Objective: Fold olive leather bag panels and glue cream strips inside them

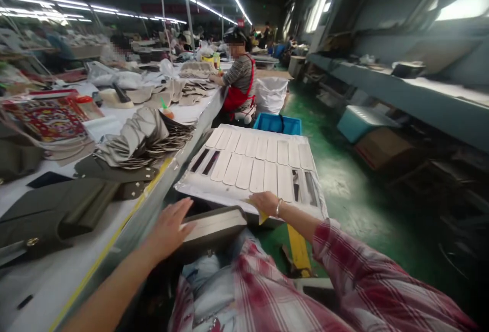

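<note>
Rows of pale rounded strips [256,174] lie on a white-covered board [214,189] in front of me, with a few dark gaps at both ends of the near row. My right hand [264,202], with a bracelet at the wrist, is at the board's near edge, its fingers together around a small yellow piece [263,217]. To the left, my left hand [171,226] has its fingers spread and rests by a dark-rimmed case-like piece [216,224] with a pale inside, above my lap. Whether its thumb touches that piece is hard to tell.
A long table [153,197] on the left carries a stack of grey-beige pieces [141,136] and dark olive parts [57,212]. Beyond the board are a blue crate [278,123] and a seated person [240,77] in a red apron. Shelving [401,87] runs along the right.
</note>
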Demonstrator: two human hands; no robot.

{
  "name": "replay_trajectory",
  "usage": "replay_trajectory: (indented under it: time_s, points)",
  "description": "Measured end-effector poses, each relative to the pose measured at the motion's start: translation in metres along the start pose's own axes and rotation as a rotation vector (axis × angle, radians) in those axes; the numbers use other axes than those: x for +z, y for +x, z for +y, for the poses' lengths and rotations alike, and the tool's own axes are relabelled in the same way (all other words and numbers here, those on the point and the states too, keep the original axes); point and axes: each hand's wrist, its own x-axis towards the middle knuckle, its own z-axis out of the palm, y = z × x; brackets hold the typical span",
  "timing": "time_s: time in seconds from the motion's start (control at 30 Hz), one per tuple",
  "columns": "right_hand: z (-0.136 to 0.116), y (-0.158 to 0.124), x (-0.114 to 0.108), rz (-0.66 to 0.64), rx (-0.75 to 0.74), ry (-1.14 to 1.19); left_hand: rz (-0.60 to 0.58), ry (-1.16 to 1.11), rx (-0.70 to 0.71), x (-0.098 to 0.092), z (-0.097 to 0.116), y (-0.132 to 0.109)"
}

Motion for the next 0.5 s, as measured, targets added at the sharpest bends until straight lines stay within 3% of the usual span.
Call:
replay_trajectory:
  time_s: [0.1, 0.2, 0.37, 0.5]
  points:
    - [0.011, -0.008, 0.013, 0.03, 0.068, 0.101, -0.263, -0.089, 0.072, 0.027, 0.053, 0.036]
    - [0.022, -0.027, 0.03, -0.008, 0.074, 0.249, -0.402, -0.095, 0.123, 0.048, 0.081, 0.058]
    - [0.031, -0.047, 0.049, -0.126, 0.083, 0.499, -0.396, -0.001, 0.095, 0.069, 0.105, 0.074]
    - [0.032, -0.051, 0.051, -0.245, 0.038, 0.731, -0.296, 0.061, 0.065, 0.073, 0.118, 0.074]
